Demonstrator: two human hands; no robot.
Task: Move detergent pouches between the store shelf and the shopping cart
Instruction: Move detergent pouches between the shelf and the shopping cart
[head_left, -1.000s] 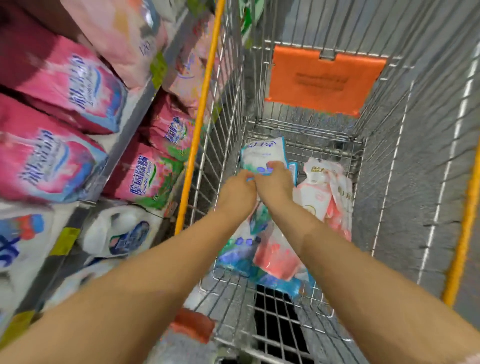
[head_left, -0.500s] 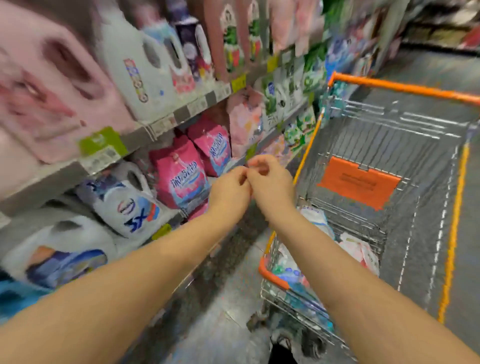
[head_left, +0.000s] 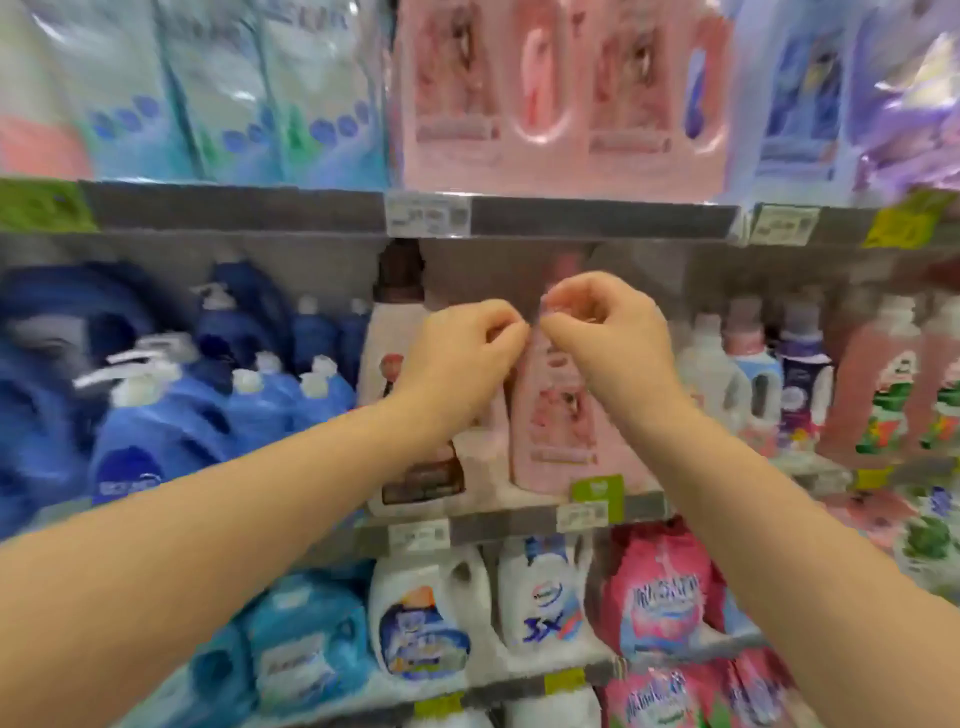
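Note:
My left hand (head_left: 467, 343) and my right hand (head_left: 602, 322) are raised side by side before the middle shelf, fingers curled, knuckles almost touching. Nothing shows between the fingers of either hand. Right behind them a pale pink detergent pouch (head_left: 556, 431) stands upright on the middle shelf (head_left: 498, 525); motion blur hides whether the fingertips touch its top. Pink pouches (head_left: 660, 603) fill the lower shelf at the right. Light blue-green pouches (head_left: 228, 98) hang on the top shelf. The shopping cart is out of view.
Blue bottles (head_left: 156, 426) crowd the middle shelf at the left. White jugs (head_left: 426, 618) stand on the lower shelf. A brown-capped bottle (head_left: 400, 332) sits left of the pink pouch. Large pink packs (head_left: 561, 93) line the top shelf. Price tags run along the shelf edges.
My hands left the pouches lying in the cart and rose, empty and curled. The view swung left from the cart to face the shelves head on.

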